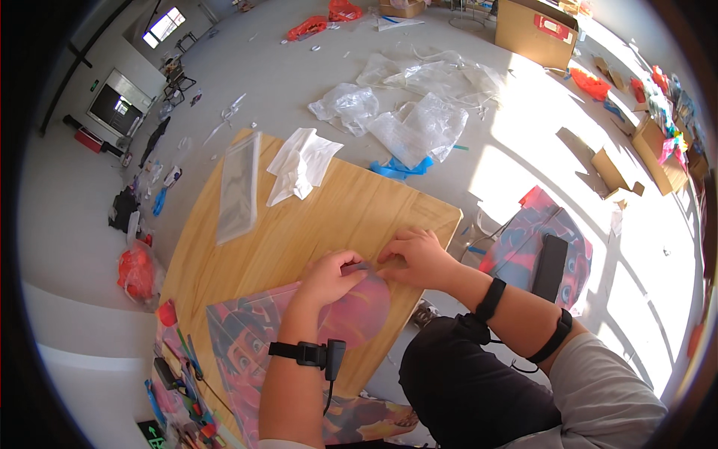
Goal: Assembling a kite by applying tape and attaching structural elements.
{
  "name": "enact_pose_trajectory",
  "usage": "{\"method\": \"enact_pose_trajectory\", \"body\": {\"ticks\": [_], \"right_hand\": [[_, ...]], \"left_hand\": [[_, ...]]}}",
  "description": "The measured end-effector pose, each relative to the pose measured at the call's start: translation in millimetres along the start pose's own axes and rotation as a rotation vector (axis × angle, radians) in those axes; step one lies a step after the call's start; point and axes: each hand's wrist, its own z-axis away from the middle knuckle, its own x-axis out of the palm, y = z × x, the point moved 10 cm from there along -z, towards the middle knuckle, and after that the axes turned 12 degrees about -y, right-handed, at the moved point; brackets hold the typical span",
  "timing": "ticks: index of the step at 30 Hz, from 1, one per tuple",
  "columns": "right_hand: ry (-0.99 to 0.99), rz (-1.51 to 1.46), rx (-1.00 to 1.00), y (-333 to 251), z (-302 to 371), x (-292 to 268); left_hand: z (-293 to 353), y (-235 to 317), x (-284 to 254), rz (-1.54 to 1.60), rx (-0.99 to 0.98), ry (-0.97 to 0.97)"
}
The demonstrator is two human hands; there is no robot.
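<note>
A thin sheet printed with a colourful cartoon face (250,337) lies over the near part of the wooden tabletop, and a rounded pinkish-red part of it (359,310) reaches under my hands. My left hand (329,278) is closed, pinching the far edge of this rounded part between thumb and fingers. Just to its right, my right hand (420,260) has its fingers curled together, their tips close to the same edge. Whatever sits between those fingertips is too small to make out. Black straps go round both forearms.
On the wooden table (299,232) lie a clear plastic sleeve (239,187) and a crumpled white cloth or paper (301,165). Pens and tools (183,382) crowd the left edge. Clear plastic wrapping (419,123), cardboard boxes (535,37) and another printed sheet (550,239) lie on the floor.
</note>
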Motion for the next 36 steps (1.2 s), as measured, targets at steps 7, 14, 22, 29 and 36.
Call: {"method": "enact_pose_trajectory", "body": {"ticks": [7, 14, 22, 29, 36], "right_hand": [[0.084, -0.009, 0.026, 1, 1, 0], [0.162, 0.018, 0.008, -5, 5, -2], [0.198, 0.094, 0.023, -14, 6, 2], [0.218, 0.032, -0.039, -16, 11, 2], [0.180, -0.080, 0.081, -6, 4, 0]], "left_hand": [[3, 17, 0, 0.028, -0.090, -0.010], [-1, 35, -1, 0.134, 0.084, 0.082], [-13, 0, 3, 0.121, -0.045, 0.160], [-16, 2, 3, 0.107, -0.050, 0.216], [-7, -1, 8, 0.355, -0.013, 0.007]]}}
